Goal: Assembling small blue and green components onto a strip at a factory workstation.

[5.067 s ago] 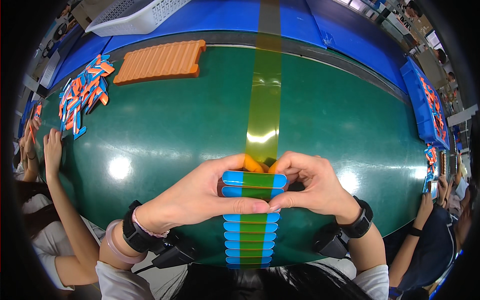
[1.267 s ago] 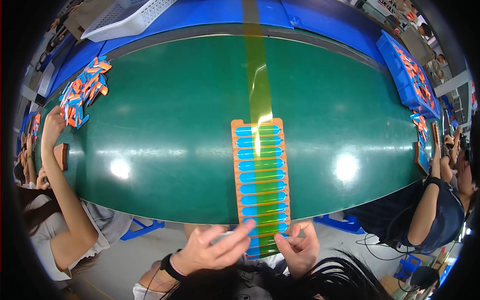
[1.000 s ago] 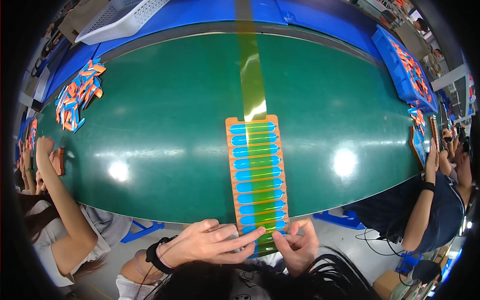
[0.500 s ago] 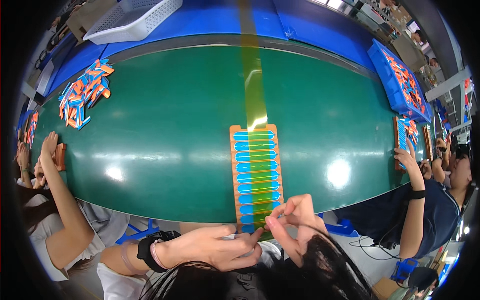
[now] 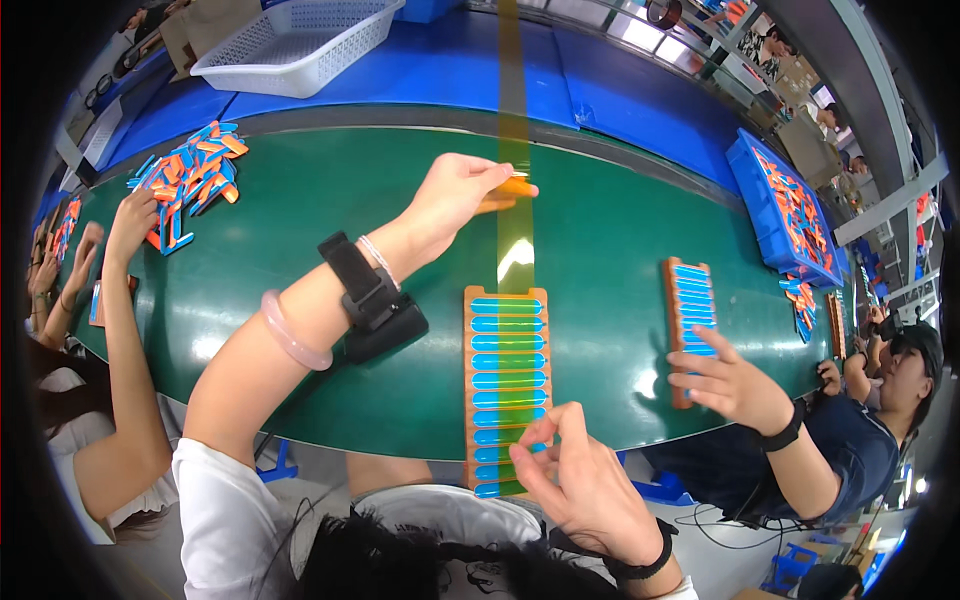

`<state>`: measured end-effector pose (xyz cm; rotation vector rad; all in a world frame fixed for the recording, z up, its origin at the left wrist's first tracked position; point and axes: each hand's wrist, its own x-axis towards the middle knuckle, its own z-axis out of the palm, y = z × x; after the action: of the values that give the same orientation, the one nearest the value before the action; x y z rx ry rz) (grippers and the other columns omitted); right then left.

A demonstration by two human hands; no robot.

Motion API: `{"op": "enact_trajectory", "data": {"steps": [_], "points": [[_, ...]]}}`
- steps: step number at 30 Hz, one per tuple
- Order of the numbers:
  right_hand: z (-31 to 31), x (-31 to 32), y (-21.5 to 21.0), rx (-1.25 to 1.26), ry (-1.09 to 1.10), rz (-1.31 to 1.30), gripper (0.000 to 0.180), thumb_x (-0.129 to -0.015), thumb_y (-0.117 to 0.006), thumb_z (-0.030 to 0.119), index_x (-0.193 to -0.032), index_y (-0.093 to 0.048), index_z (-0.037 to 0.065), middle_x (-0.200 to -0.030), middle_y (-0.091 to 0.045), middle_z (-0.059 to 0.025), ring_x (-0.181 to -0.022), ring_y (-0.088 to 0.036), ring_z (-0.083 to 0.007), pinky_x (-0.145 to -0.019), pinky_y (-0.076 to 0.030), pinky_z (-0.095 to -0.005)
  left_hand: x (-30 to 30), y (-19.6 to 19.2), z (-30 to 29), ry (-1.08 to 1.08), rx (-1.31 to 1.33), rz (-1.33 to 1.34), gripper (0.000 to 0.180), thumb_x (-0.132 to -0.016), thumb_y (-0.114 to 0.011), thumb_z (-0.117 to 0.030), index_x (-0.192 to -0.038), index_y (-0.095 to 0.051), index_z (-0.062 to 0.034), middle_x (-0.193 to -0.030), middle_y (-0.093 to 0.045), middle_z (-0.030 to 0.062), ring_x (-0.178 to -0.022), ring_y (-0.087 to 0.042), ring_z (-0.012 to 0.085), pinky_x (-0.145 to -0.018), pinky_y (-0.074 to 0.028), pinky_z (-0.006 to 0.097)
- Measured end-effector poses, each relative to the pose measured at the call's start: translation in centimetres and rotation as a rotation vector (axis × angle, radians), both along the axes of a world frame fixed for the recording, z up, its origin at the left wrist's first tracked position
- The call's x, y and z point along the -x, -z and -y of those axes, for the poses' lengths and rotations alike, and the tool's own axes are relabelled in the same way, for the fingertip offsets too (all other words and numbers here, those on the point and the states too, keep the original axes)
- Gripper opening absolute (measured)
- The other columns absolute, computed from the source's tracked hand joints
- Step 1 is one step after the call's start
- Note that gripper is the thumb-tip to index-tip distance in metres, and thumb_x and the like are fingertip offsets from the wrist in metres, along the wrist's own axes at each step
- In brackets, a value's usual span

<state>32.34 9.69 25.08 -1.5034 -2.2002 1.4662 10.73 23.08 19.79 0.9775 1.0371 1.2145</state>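
A strip of clear yellow tape (image 5: 516, 225) runs from beyond the table's far edge down over an orange-brown slotted tray (image 5: 470, 400). Several blue rounded pieces (image 5: 490, 363) lie crosswise in the tray, under the tape. Reaching far forward, my left hand (image 5: 455, 205) pinches the tape between thumb and fingers, well above the tray's far end; some fingertips show through the tape. My right hand (image 5: 585, 485) is at the tray's near right side, its thumb and bent fingers closed at the tape's edge. Exactly how they grip there is partly hidden.
Loose orange and blue pieces (image 5: 200, 175) are heaped at the left. A white basket (image 5: 300, 55) stands beyond the far edge. At the right are a blue bin (image 5: 765, 215) of pieces and a co-worker's hand (image 5: 735, 385) over another tray (image 5: 680, 330). Another person's hand (image 5: 132, 220) reaches the left heap.
My left hand has gone from the tray's near end far forward to the tape. My right hand stays near the tray's near end. The right co-worker's tray has moved left, nearer to mine.
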Motion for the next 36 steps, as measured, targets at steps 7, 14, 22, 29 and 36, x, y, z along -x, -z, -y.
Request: {"op": "enact_trajectory", "data": {"steps": [7, 14, 22, 29, 36], "points": [[-4.1, 2.6, 0.9, -0.453, -0.085, -0.016, 0.022, -0.081, -0.052, 0.013, -0.087, -0.035, 0.000, -0.068, -0.051, -0.0189, -0.059, -0.056, -0.0299, -0.056, -0.042, -0.0394, -1.9, 0.3, 1.4, -0.187, -0.216, -0.402, 0.026, -0.088, -0.045, -0.016, -0.090, -0.057, 0.0061, -0.086, -0.064, 0.0104, -0.083, -0.056, 0.0082, -0.078, -0.042, 0.023], [-10.7, 6.6, 1.4, -0.429, -0.008, -0.023, 0.027, -0.080, -0.044, 0.014, -0.094, -0.034, -0.007, -0.091, -0.046, -0.0304, -0.081, -0.050, -0.0466, -0.069, -0.042, -0.0484, -1.9, 1.9, 2.3, -0.283, -0.194, -0.536, 0.024, -0.084, -0.050, -0.016, -0.081, -0.061, 0.0049, -0.070, -0.064, 0.0082, -0.060, -0.055, 0.0090, -0.058, -0.043, 0.025], [-8.5, 2.2, 0.6, 0.186, 0.132, -0.730, 0.044, -0.082, -0.053, 0.008, -0.119, -0.032, -0.002, -0.101, -0.057, -0.0165, -0.088, -0.057, -0.0199, -0.073, -0.044, -0.0288, -1.2, -5.8, 2.0, -0.003, -0.449, -0.108, 0.034, -0.090, -0.041, -0.027, -0.098, -0.057, 0.0029, -0.096, -0.062, 0.0110, -0.085, -0.059, 0.0136, -0.080, -0.044, 0.027], [-7.8, -1.5, -1.7, 0.140, 0.404, -0.977, 0.043, -0.081, -0.052, -0.001, -0.119, -0.033, -0.006, -0.087, -0.061, -0.0160, -0.080, -0.058, -0.0159, -0.070, -0.044, -0.0250, -0.8, -4.0, 5.4, 0.218, -0.789, -1.751, 0.058, -0.064, -0.065, -0.038, -0.110, -0.052, -0.0057, -0.117, -0.049, 0.0094, -0.107, -0.047, 0.0246, -0.077, -0.042, 0.041], [-7.7, -1.9, -0.9, 0.269, 0.318, -0.976, 0.047, -0.081, -0.052, 0.000, -0.123, -0.030, -0.003, -0.089, -0.060, -0.0136, -0.085, -0.055, -0.0136, -0.075, -0.042, -0.0245, -1.3, -1.6, 10.1, 0.649, -0.831, -1.510, 0.080, -0.049, -0.071, -0.043, -0.119, -0.044, -0.0123, -0.123, -0.039, 0.0073, -0.121, -0.031, 0.0261, -0.092, -0.027, 0.054]]}}
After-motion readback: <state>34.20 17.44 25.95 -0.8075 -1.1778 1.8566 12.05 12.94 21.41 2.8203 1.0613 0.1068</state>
